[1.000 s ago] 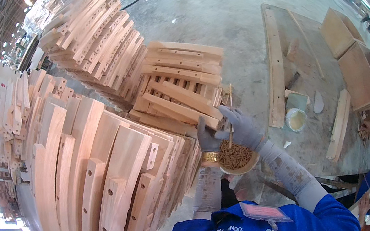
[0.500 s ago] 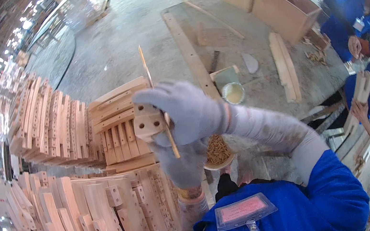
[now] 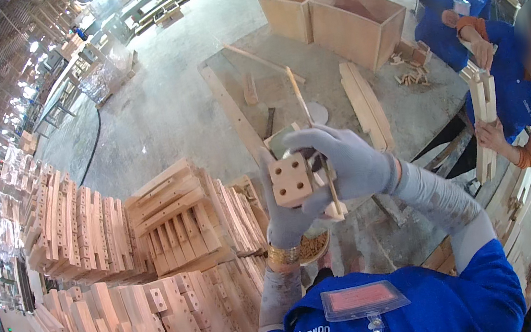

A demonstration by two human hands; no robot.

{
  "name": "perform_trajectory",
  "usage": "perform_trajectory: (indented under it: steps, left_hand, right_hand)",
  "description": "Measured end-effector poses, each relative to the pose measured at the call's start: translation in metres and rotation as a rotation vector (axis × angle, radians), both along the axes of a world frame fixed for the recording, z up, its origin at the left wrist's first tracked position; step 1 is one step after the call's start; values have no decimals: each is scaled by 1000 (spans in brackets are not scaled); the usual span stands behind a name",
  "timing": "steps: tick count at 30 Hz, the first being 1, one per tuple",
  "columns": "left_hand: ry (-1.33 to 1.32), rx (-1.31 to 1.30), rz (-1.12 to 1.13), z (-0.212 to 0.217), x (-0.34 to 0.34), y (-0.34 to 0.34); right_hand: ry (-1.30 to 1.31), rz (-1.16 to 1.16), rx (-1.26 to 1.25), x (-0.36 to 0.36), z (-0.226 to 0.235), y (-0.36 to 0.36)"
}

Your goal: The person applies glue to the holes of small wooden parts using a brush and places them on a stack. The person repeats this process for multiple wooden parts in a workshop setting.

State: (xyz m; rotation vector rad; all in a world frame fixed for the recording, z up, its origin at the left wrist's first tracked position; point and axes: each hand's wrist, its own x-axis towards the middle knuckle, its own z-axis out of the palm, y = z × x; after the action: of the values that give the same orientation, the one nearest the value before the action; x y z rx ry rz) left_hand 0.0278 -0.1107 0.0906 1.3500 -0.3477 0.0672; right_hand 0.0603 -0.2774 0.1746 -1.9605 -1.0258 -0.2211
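Note:
My left hand (image 3: 283, 222), in a grey glove, is wrapped round wooden parts (image 3: 295, 188) from the left and below. Their end faces point up at me, side by side, with round drilled holes. On the other side, my gloved right hand (image 3: 352, 163) is curled against the same parts. A thin wooden stick (image 3: 299, 94) passes between its fingers, standing up past the knuckles and ending in a pale tip below. Under my wrists a bucket of wooden dowels (image 3: 313, 247) shows in part. The lengths of the held parts are hidden by my hands.
Stacks of drilled wooden parts (image 3: 145, 324) fill the left and near left, with a crosswise pile (image 3: 175, 208) beyond. The worktable (image 3: 229, 112) bears two wooden boxes (image 3: 354, 27), boards (image 3: 365, 105) and loose dowels (image 3: 411, 78). At right, a co-worker's hands hold a wooden piece (image 3: 480, 97).
Both my hands have moved right with the wooden parts and the stick, and the drilled ends now face me more squarely. The view has turned, bringing the co-workers further in.

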Motion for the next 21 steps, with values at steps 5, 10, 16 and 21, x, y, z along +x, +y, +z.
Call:
perform_trajectory:
  steps: [5,10,16,21]
  left_hand:
    - [-41,382,168,-4,-22,5]
    - [-19,-205,531,12,-53,56]
    - [-123,448,712,7,-64,75]
    - [-139,423,698,-13,-49,61]
  right_hand:
    - [164,19,468,-5,-20,-29]
    - [617,-340,507,19,-96,-59]
    - [430,-338,233,48,-191,-17]
    - [247,-457,71,66,-231,1]
